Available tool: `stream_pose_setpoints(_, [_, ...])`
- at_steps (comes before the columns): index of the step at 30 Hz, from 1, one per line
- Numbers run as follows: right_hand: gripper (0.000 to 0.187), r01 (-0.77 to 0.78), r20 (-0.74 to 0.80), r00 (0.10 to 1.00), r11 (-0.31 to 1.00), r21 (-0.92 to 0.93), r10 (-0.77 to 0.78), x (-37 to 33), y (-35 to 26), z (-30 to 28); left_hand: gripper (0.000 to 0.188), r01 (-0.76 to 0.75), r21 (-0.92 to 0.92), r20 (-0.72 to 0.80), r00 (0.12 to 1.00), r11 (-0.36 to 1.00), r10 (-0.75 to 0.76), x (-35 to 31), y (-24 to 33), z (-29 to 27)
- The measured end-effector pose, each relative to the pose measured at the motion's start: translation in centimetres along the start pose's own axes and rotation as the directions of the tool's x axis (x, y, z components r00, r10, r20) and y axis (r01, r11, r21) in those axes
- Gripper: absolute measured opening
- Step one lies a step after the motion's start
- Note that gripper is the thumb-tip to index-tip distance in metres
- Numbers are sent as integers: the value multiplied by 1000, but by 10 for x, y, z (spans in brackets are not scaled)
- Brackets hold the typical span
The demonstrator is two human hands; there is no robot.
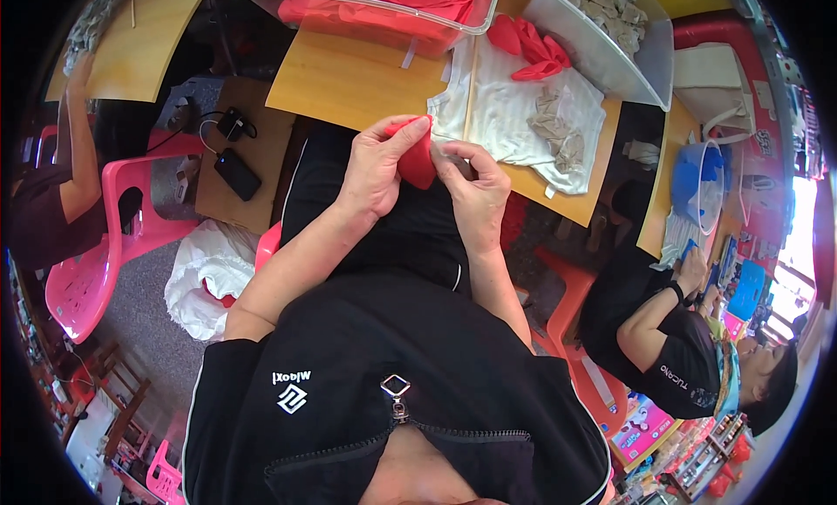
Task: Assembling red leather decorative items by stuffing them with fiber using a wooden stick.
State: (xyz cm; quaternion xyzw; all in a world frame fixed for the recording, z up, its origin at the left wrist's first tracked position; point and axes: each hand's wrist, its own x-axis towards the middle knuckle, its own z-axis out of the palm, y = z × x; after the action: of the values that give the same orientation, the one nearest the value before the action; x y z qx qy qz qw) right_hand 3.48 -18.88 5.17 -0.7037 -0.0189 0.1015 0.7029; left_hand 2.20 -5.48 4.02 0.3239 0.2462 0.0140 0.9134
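In front of my chest, over the near edge of the table, my left hand (373,172) is closed on a folded piece of red fabric (417,163), thumb on top. Right beside it, my right hand (478,191) has thumb and index finger pinched around a small beige-grey scrap (439,149) at the fabric's right edge. Most of that scrap is hidden by the fingers. Just beyond my hands lies a white cloth garment (501,91) on the yellow tabletop (340,82). A crumpled red fabric bundle (542,60) and some beige fabric pieces (558,130) rest on the garment.
A clear bin (475,30) of red pieces and another clear bin (645,82) of beige pieces stand at the back. People work at left and right. A pink chair (113,235), a black phone (237,174) and a white sack (196,274) are at left; an orange chair (575,330) is at right.
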Motion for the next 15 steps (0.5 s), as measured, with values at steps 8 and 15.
stream_pose_setpoints(8, [12,188,218,968,936,-298,-125,13,-2,-1,15,-36,100,50,998,994,31,9,-1,-10])
stream_pose_setpoints(15, [11,209,277,952,935,-287,-128,23,8,-2,21,-155,285,298,952,946,66,13,4,-13])
